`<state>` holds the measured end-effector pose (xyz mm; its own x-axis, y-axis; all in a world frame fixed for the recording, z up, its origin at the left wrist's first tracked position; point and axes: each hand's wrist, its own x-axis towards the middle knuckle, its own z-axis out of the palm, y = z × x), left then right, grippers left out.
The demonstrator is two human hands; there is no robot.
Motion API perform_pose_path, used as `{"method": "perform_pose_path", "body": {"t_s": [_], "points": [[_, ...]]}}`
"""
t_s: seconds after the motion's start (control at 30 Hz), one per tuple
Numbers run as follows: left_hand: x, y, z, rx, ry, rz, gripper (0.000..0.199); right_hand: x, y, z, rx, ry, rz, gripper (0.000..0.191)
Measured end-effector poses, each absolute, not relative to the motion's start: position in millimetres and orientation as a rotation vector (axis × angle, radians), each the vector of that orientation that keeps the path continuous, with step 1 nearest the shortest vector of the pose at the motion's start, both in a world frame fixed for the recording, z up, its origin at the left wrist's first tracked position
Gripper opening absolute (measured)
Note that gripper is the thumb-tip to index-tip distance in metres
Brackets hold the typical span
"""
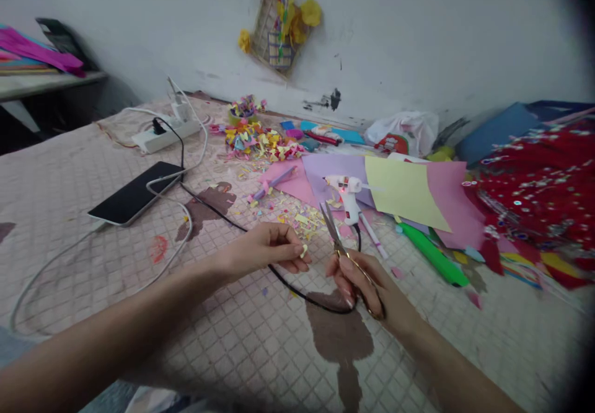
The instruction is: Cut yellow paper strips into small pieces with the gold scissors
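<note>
Between the thumb and fingers of my left hand (267,248) is a small pale yellow paper piece (304,251). My right hand (367,283) grips a pair of scissors (335,233) with gold-coloured handles, their blades parted slightly and pointing up and away. The blades stand a little to the right of the paper piece, apart from it. Just beyond the scissors lies a white glue gun (348,196) with a small red light. Yellow and pink paper scraps (302,217) are scattered past my left fingers.
Coloured paper sheets (400,183) lie behind the glue gun. A black cable (302,298) loops under my hands. At left are a tablet-like black device (137,193) and a white power strip (165,137). Paper curls (260,143) are heaped at the back; red fabric (548,183) lies right.
</note>
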<state>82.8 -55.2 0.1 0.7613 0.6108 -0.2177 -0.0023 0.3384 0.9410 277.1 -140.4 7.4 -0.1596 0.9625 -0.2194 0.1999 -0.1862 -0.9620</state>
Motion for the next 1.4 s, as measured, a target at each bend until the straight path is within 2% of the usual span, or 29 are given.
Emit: {"method": "perform_pose_path", "body": {"t_s": [0.33,1.4], "points": [[82.4,-56.2,4.7,1.114,0.599,0.606,0.016,275.2,-148.3,2.5,-1.514,-1.608,1.413,0.041],[84.7,-57.8,1.3,1.017,0.601,0.593,0.017,282.2,-146.1,2.6,-1.596,-1.794,1.283,0.04]]}}
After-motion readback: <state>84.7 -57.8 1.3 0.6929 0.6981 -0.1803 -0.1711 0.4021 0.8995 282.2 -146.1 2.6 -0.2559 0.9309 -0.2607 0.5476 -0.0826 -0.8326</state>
